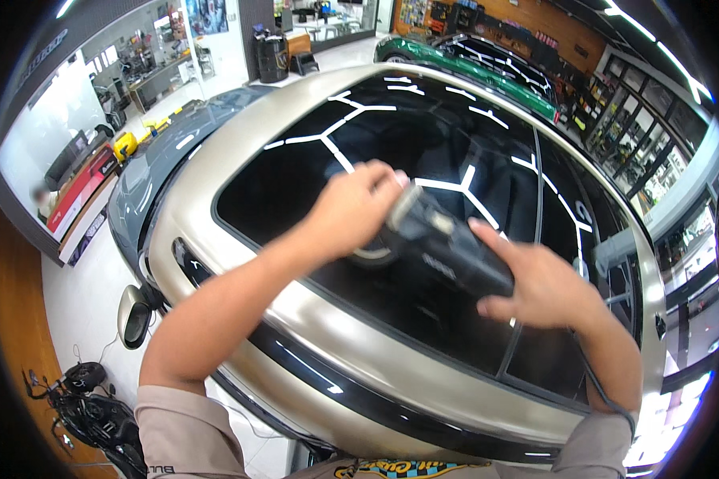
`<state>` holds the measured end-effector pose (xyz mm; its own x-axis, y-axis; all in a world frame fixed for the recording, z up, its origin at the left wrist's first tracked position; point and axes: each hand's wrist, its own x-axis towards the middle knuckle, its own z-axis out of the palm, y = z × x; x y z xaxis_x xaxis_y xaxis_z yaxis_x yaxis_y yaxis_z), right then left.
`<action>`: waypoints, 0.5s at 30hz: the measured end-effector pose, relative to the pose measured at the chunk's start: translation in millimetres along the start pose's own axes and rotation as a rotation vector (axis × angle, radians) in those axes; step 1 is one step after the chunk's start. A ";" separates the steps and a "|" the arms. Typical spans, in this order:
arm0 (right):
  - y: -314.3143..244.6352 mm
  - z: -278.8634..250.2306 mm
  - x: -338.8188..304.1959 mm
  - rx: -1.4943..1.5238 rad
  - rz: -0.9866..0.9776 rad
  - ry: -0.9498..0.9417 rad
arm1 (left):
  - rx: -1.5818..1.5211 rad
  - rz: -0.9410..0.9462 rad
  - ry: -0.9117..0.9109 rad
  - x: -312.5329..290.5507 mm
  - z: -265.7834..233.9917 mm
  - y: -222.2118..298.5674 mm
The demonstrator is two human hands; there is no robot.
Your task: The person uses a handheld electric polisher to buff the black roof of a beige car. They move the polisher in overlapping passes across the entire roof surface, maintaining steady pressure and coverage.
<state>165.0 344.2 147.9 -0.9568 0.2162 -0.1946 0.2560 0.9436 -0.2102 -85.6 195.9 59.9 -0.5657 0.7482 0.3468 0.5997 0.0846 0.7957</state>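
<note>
A blurred black tool (459, 257), maybe a polisher, lies ten-to-four; right hand (547, 287) grips its four-o'clock end, left hand (358, 203) its ten-o'clock end.

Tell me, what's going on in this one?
Someone is handling a black power tool over the dark glass roof of a gold car. The right hand grips its body, while the left hand is at its head. Blur hides whether the tool touches the glass. A green car stands beyond.
</note>
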 end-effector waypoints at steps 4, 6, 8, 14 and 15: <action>-2.3 15.8 -53.0 -0.020 0.048 -0.047 | -0.041 0.170 0.031 -46.9 24.0 23.0; -1.5 21.3 -66.6 -0.010 0.051 -0.035 | -0.081 0.190 0.015 -53.1 31.3 27.6; -4.1 19.1 -66.1 -0.010 0.052 -0.026 | -0.077 0.196 0.013 -50.3 29.6 26.5; -7.2 16.5 -24.7 -0.006 -0.054 0.007 | -0.080 0.139 0.038 -26.2 3.7 1.7; -14.8 14.1 -14.5 -0.031 -0.064 -0.010 | -0.025 0.121 0.059 -27.8 -6.1 -4.3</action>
<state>177.0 323.6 140.4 -0.9695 0.1533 -0.1911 0.1901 0.9628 -0.1922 -75.9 170.7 49.8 -0.5229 0.7116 0.4693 0.6516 -0.0213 0.7583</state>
